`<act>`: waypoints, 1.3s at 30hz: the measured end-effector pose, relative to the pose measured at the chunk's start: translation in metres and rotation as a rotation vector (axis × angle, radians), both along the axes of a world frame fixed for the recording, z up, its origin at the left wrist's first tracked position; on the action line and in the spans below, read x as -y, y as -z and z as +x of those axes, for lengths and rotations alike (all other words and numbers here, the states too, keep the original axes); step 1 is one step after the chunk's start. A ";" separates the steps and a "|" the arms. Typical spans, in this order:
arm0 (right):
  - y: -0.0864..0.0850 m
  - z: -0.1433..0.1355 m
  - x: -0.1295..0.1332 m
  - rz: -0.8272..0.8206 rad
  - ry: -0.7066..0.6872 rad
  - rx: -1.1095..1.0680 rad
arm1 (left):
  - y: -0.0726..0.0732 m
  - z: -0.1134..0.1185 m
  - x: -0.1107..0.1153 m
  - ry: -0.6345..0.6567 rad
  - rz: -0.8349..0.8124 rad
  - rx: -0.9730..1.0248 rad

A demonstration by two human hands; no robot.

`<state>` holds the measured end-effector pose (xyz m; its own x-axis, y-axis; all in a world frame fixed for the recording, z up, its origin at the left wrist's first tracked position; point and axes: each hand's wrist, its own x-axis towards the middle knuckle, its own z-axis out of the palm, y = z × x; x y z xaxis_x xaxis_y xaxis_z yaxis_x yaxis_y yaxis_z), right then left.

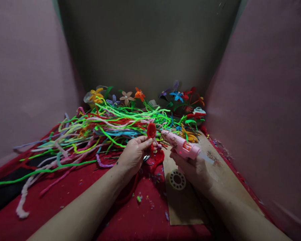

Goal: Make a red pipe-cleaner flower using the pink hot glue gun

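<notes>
A red fuzzy petal loop (152, 130) stands up from the pinched fingertips of my left hand (134, 154). More red fuzzy loops (158, 160) hang just below and right of those fingers. My right hand (194, 170) is wrapped round the handle of a pink glue gun (182, 145), whose nozzle points left toward the red petal, a small gap away. Silver metal tips (145, 158), perhaps of a tool, show beside my left fingers. The lower part of what my left hand pinches is hidden.
Many coloured pipe cleaners (115, 124) are heaped across the back and left of the red cloth (75, 204). Finished flowers (126, 97) line the rear. A brown board (185, 214) lies at the right with a white holed ring (177, 179). Pink walls stand on both sides.
</notes>
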<state>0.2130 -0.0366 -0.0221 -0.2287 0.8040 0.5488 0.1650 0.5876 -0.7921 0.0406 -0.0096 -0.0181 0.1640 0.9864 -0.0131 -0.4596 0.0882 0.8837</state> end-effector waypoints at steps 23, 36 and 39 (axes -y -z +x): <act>0.000 -0.001 0.000 -0.019 -0.100 -0.020 | 0.002 -0.001 -0.003 -0.006 0.005 0.007; -0.006 -0.003 0.004 -0.020 -0.083 0.053 | 0.000 -0.002 -0.003 -0.019 0.010 0.027; -0.006 -0.003 0.004 -0.033 -0.095 0.050 | 0.000 -0.002 -0.003 -0.020 0.014 0.032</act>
